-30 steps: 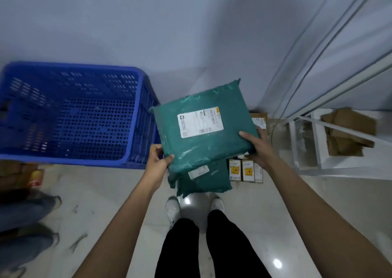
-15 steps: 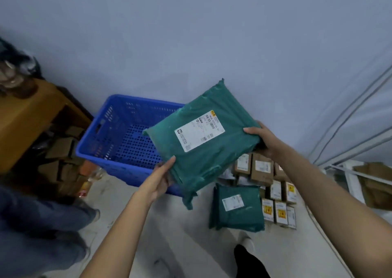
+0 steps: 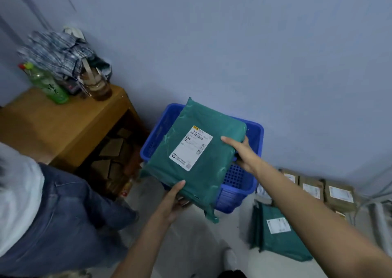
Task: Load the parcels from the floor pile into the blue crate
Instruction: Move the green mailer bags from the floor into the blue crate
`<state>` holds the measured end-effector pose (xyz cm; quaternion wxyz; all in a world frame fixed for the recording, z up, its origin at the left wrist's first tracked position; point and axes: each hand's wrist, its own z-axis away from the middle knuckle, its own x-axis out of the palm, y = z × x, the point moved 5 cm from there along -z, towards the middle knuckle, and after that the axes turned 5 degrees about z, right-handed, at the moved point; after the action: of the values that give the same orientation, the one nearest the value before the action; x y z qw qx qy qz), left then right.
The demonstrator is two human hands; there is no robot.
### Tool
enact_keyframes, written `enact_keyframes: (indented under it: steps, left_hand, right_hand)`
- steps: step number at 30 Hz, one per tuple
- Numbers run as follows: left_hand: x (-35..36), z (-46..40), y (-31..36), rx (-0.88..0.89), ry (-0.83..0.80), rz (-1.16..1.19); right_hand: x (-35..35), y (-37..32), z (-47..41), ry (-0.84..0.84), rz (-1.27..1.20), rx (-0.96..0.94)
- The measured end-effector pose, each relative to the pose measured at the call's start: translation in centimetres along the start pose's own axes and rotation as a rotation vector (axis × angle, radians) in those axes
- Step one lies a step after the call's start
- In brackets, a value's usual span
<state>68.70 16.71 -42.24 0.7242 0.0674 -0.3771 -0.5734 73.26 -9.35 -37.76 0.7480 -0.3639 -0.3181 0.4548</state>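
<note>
I hold a green plastic parcel (image 3: 203, 129) with a white shipping label flat over the blue crate (image 3: 257, 135), covering most of its opening. My left hand (image 3: 172, 199) grips the parcel's near edge from below. My right hand (image 3: 241, 152) grips its right edge, thumb on top. On the floor to the right lies a second green parcel (image 3: 275, 241), with several small brown cardboard parcels (image 3: 311, 189) behind it along the wall.
A wooden side table (image 3: 63, 125) stands left of the crate, carrying a green bottle (image 3: 47, 84), a brown bottle (image 3: 99, 86) and bundled cloth. Boxes sit underneath it. Another person in jeans (image 3: 63, 220) crouches at the lower left. A pale wall is close behind the crate.
My view has swung left and the green parcel has moved from beside the crate to above its opening. Both hands kept their grip. The side table and the other person came into view.
</note>
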Motion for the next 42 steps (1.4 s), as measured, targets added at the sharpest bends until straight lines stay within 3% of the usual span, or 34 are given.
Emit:
enact_keyframes:
  steps: [8,11,14,20,23,26,42]
  left_hand:
    - [0.3,-5.8,3.3,-0.048,-0.087,-0.013]
    - [-0.7,-9.2,6.3,-0.001,-0.011,-0.027]
    - [-3.5,-13.1,11.6,0.023,0.199,-0.111]
    - [-3.5,-21.4,17.9,0.006,0.205,-0.371]
    - [-1.6,-24.8,18.6,-0.046,0.096,-0.599]
    - [-1.6,-28.1,19.1,-0.006,0.139,-0.724]
    - [-11.4,-47.7,15.1,-0.122,0.087,-0.865]
  right_hand:
    - [3.3,4.3,-5.5,0.045,-0.192,0.069]
    - [3.0,3.8,-10.1,0.054,-0.183,0.098]
    - [2.4,2.8,-14.9,0.071,-0.119,0.137]
    - [2.9,2.6,-21.3,0.07,-0.031,0.24]
    - [4.1,3.8,-23.9,0.075,-0.042,0.278]
    - [5.0,5.9,-26.7,0.104,-0.082,0.312]
    - [6.8,21.1,-41.8,0.335,-0.189,0.502]
